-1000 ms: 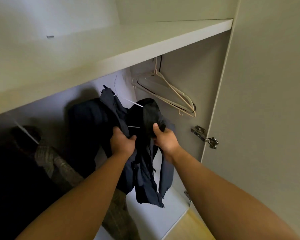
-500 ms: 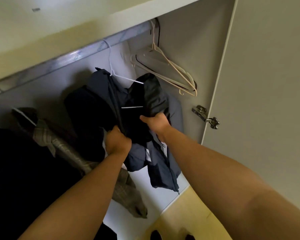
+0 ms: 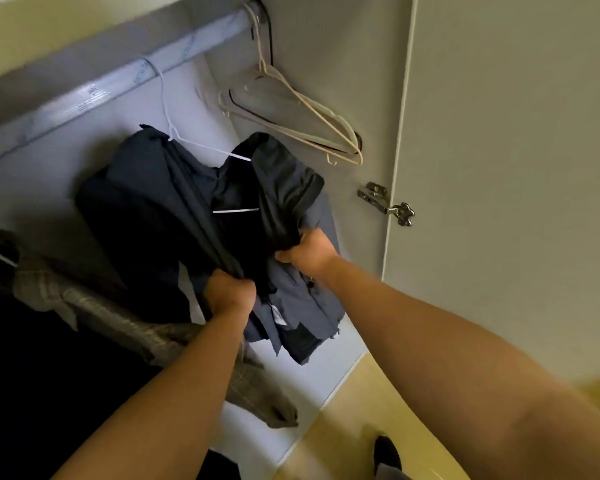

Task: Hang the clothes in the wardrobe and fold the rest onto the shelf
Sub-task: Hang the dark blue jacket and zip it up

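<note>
A dark navy jacket hangs on a white wire hanger hooked over the grey wardrobe rail. My left hand grips the jacket's left front edge low down. My right hand grips the right front panel, bunching the dark fabric. The jacket's lower part hangs crumpled below both hands.
Several empty beige hangers hang at the rail's right end against the side wall. A checked brownish garment and a black one hang to the left. The open wardrobe door with its hinge stands right. A wooden floor lies below.
The view has tilted down, so the shelf left the frame and the rail shows. Both hands have slid lower on the jacket, pulling its front edges down.
</note>
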### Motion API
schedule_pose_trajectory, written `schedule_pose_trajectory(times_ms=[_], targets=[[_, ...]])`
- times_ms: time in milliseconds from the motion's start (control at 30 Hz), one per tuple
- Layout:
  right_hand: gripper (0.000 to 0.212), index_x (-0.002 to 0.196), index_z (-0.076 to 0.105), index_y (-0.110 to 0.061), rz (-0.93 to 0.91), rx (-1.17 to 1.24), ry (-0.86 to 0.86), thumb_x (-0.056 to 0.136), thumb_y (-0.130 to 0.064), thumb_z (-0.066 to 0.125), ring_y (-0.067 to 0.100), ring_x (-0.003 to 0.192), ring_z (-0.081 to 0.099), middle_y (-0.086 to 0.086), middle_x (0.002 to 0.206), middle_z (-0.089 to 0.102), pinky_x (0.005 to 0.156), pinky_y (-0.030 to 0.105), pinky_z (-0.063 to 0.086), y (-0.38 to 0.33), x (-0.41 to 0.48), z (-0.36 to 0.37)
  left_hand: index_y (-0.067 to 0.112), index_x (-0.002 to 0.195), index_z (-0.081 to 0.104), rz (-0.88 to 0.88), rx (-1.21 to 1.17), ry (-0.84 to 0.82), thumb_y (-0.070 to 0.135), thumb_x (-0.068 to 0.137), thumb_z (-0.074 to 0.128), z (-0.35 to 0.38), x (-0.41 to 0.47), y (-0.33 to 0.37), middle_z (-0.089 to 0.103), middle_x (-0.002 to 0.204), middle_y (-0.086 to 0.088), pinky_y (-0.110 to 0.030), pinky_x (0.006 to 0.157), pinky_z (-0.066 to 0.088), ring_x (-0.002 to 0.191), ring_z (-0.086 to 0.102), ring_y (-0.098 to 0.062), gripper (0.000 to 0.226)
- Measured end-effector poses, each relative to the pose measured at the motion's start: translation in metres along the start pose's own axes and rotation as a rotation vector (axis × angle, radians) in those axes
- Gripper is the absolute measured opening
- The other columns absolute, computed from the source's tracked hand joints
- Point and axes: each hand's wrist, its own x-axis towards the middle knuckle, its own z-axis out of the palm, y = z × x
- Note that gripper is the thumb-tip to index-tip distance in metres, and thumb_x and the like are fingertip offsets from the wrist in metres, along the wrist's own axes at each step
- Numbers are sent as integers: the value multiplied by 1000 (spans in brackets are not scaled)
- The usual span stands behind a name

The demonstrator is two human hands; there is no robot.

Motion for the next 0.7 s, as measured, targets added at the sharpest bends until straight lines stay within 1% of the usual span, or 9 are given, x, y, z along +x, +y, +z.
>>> schedule_pose_trajectory(times_ms=[33,100,167,233,333,433,500,600,700], targets=[[27,72,54,-6,20,-9,7,87,-17,74,16,57,49,5,64,52,54,26,41,3,-6,0,-6,121,61,11,0,-26,6,94,57,5,-1,-2,61,127,-27,-42,98,43,120,54,-44,30],[27,73,56,-8,27,32,26,91,-22,70,16,60,52,6,67,56,55,25,42,14,-18,3,-9,118,63,17,-21,-45,12,96,56,14,-5,-8,62,125,-29,-41,95,43,119,55,-45,31],[20,98,66,-7,18,122,45,92,-26,69,23,82,64,10,90,69,74,33,54,29,-27,9,-13,115,63,-2,-85,-43,16,96,56,22,-12,-15,62,121,-32,-40,87,44,113,57,-47,35],[29,115,65,-13,30,166,41,90,-25,72,24,97,66,7,107,70,89,37,55,44,-38,15,-16,113,61,7,-123,-50,13,94,57,31,-19,-24,62,116,-36,-41,82,44,107,58,-49,35],[35,114,65,-12,84,95,-22,86,-31,74,26,97,67,10,107,70,92,43,55,68,-46,25,-11,125,55,41,-186,-68,4,89,59,42,-25,-38,59,126,-33,-44,94,44,116,56,-48,40],[26,98,65,-9,106,-2,-90,91,-34,69,24,86,63,11,96,68,83,35,53,92,-47,32,-1,130,54,104,-290,-68,-1,85,62,57,-32,-56,60,132,-23,-43,102,42,123,54,-42,46],[24,109,65,-14,87,52,-93,93,-31,67,22,95,63,5,105,68,91,35,51,112,-41,37,0,128,56,114,-376,-52,-4,82,64,75,-33,-68,62,130,-22,-40,100,42,121,55,-40,47],[42,131,56,-17,50,52,-80,93,-30,67,24,111,61,7,123,65,101,37,47,151,-28,49,8,129,58,42,-533,-76,-6,78,62,107,-27,-80,63,129,-15,-40,102,45,119,57,-36,53],[42,131,56,-14,44,-43,-86,93,-29,67,28,112,60,11,124,64,102,41,47,195,-13,60,14,129,59,-100,-754,-106,-6,75,62,138,-9,-96,65,125,-6,-47,99,50,110,62,-33,58]])
